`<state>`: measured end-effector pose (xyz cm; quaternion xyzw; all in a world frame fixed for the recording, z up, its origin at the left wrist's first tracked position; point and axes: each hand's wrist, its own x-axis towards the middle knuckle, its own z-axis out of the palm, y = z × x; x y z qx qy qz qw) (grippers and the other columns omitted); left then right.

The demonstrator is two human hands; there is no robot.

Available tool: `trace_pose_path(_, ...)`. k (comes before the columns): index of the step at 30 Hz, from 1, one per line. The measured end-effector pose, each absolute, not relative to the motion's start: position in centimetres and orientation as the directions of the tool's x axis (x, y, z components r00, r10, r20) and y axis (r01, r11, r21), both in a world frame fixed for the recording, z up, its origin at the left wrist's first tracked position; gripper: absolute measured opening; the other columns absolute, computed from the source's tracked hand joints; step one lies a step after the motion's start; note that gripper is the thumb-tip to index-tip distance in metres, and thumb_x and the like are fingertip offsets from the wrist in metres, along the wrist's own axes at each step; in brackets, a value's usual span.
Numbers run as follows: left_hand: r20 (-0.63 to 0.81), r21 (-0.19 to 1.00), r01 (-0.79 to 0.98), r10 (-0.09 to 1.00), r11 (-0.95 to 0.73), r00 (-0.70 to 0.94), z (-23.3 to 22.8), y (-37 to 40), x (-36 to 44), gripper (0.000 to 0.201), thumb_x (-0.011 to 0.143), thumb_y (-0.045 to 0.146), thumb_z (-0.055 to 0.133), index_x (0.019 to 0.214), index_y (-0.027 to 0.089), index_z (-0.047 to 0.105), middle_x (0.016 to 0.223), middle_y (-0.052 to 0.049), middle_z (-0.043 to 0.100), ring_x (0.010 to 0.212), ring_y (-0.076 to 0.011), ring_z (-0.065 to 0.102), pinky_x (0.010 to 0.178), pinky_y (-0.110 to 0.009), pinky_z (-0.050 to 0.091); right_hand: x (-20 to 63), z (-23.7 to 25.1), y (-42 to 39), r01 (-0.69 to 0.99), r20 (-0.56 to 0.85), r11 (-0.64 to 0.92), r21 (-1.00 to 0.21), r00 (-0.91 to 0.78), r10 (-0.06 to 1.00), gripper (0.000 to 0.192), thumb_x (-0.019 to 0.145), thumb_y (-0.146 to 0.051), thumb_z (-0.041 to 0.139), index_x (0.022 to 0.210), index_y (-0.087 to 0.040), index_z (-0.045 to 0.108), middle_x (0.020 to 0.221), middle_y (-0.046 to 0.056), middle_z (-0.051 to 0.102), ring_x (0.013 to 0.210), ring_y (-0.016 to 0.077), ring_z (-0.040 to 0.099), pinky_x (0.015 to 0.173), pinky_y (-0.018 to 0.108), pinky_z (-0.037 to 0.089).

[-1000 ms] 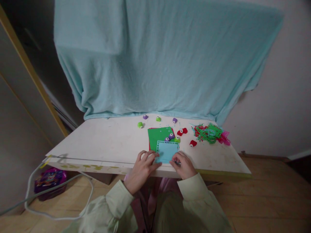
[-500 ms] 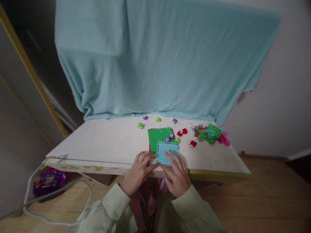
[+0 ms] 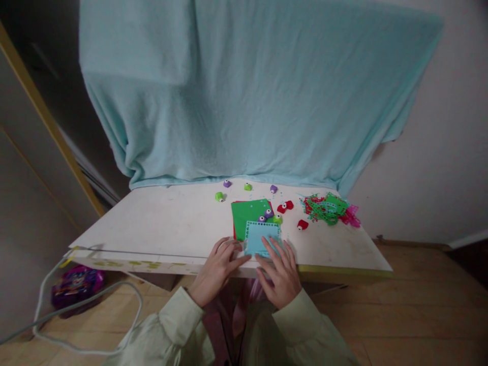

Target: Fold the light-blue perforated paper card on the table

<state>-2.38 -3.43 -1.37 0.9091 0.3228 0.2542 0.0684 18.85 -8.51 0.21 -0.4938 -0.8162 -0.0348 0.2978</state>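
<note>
You seem to be steadying the blue sheet (image 3: 256, 235); your right hand (image 3: 281, 276) spreads wide on it; your left hand's (image 3: 216, 270) grip I can't tell; lifting calls for a pinch.

There are two hands (image 3: 217, 270), four purple pieces (image 3: 227, 184), three lime ones (image 3: 247, 187), at least two red ones (image 3: 304, 223).

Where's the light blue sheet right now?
Head view, lower middle: the light blue sheet lies near the front edge of the white table, overlapping the green sheet, right hand on it, left hand at its left.
</note>
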Motion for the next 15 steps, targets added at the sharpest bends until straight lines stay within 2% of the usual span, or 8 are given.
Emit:
trace_pose_path(10, 0.426, 0.309, 0.539, 0.620, -0.784, 0.659, -1.2, -3.3, -2.5, 0.058, 0.075, -0.001, 0.052, 0.124, 0.030, 0.050, 0.121, -0.007, 0.046, 0.121, -0.0236, 0.036, 0.104, -0.053, 0.025, 21.2, -0.3, -8.1, 0.842, 0.562, 0.490, -0.225, -0.299, 0.771, 0.024, 0.084, -0.012, 0.048, 0.098, -0.023, 0.064, 0.139, 0.003, 0.040, 0.128, 0.0267, 0.035, 0.106, 0.057, 0.023)
trace_pose_path(15, 0.384, 0.296, 0.530, 0.607, -0.795, 0.696, -0.8, -3.3, -2.5, 0.062, 0.069, -0.004, 0.050, 0.123, 0.026, 0.051, 0.127, -0.007, 0.045, 0.129, -0.0240, 0.028, 0.108, -0.053, 0.019, 22.8, -0.8, -8.3, 0.847, 0.595, 0.479, -0.232, -0.266, 0.759, 0.022, 0.082, -0.011, 0.051, 0.094, -0.024, 0.065, 0.136, 0.003, 0.044, 0.124, 0.0266, 0.041, 0.105, 0.056, 0.026)
